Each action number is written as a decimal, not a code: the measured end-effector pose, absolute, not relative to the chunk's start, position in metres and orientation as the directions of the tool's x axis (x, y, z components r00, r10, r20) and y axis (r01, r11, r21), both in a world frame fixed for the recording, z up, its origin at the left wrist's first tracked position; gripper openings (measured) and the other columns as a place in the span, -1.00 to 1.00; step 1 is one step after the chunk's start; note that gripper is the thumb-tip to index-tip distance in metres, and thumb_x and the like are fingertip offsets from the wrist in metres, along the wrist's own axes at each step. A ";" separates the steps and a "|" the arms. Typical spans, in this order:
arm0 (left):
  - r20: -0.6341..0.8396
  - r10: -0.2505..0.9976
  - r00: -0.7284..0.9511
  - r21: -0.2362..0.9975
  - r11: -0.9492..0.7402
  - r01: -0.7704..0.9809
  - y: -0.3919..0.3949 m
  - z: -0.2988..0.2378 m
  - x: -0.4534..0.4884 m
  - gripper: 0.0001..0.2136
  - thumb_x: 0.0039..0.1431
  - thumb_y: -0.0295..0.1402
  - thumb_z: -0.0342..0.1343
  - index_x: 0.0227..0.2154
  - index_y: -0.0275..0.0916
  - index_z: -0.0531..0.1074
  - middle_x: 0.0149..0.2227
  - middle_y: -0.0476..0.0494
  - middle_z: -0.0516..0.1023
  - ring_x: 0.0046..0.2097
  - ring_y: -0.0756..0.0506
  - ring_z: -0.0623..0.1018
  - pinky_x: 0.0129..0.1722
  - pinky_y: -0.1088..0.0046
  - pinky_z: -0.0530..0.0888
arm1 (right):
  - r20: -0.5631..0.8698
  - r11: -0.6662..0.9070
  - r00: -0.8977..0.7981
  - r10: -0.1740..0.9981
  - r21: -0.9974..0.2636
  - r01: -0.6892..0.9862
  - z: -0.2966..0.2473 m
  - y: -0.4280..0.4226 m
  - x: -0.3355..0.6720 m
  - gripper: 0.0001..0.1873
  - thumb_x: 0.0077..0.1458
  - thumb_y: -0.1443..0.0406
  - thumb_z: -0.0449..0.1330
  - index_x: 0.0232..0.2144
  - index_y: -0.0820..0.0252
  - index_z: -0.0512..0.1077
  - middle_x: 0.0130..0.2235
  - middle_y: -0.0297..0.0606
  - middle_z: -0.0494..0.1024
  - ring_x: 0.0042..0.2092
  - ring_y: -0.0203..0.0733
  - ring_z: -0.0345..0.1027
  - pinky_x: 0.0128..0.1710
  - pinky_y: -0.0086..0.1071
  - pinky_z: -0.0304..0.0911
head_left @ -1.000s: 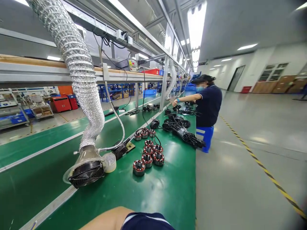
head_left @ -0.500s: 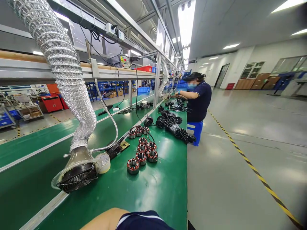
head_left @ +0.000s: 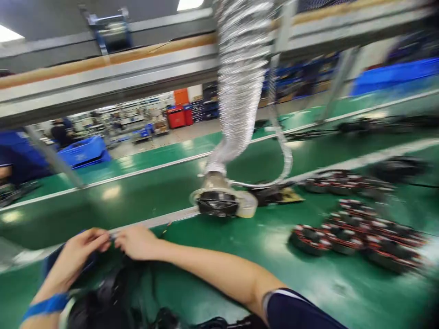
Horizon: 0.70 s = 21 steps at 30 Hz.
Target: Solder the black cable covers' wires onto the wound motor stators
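Our fingertips pinch something small and blurred, too fine to name, between our left hand and right hand, above black coiled cable; wound stators lie off right. This close fingerwork seems to call for a steady pinch.
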<state>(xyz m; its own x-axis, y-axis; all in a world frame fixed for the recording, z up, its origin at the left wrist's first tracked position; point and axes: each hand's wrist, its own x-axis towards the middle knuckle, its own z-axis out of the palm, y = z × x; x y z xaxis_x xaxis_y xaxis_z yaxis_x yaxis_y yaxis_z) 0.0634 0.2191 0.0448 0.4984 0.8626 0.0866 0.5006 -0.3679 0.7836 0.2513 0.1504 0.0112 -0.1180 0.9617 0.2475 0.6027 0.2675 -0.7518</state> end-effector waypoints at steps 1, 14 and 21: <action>0.076 0.866 0.495 0.814 -0.340 0.470 0.219 0.044 0.052 -0.58 -0.05 0.04 0.25 -0.44 -0.30 0.50 -0.49 -0.10 0.54 -0.38 -0.12 0.51 -0.32 0.37 0.44 | 0.242 0.295 -0.169 0.955 -0.757 0.583 0.010 0.156 0.235 -0.80 0.28 0.25 0.12 -0.20 0.28 0.46 -0.20 -0.24 0.52 -0.21 -0.22 0.43 -0.17 -0.27 0.37; 0.095 0.835 0.542 0.963 -0.216 0.164 0.225 0.029 0.050 -0.79 -0.07 -0.27 0.35 -0.49 -0.30 0.50 -0.49 -0.05 0.54 -0.43 -0.01 0.48 -0.35 0.47 0.40 | 0.270 0.312 -0.158 0.950 -0.795 0.520 -0.003 0.165 0.222 -0.68 0.22 0.38 0.00 -0.51 0.23 0.46 -0.49 -0.36 0.49 -0.44 -0.32 0.29 -0.39 -0.47 0.06; 0.097 0.822 0.561 0.969 -0.208 0.136 0.226 0.029 0.049 -0.79 -0.10 -0.29 0.37 -0.52 -0.33 0.53 -0.49 -0.07 0.54 -0.42 0.00 0.47 -0.33 0.49 0.41 | 0.294 0.338 -0.167 0.941 -0.796 0.503 -0.007 0.167 0.223 -0.69 0.22 0.37 -0.01 -0.50 0.22 0.44 -0.49 -0.36 0.50 -0.43 -0.32 0.29 -0.40 -0.48 0.04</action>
<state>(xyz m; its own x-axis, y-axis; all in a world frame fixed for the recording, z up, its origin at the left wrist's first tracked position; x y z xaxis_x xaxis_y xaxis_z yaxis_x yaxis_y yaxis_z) 0.0493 0.2256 0.0289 0.5611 0.8220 0.0974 0.1359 -0.2076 0.9687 0.2226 0.1675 -0.0075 -0.1668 0.9411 0.2941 0.5029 0.3378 -0.7956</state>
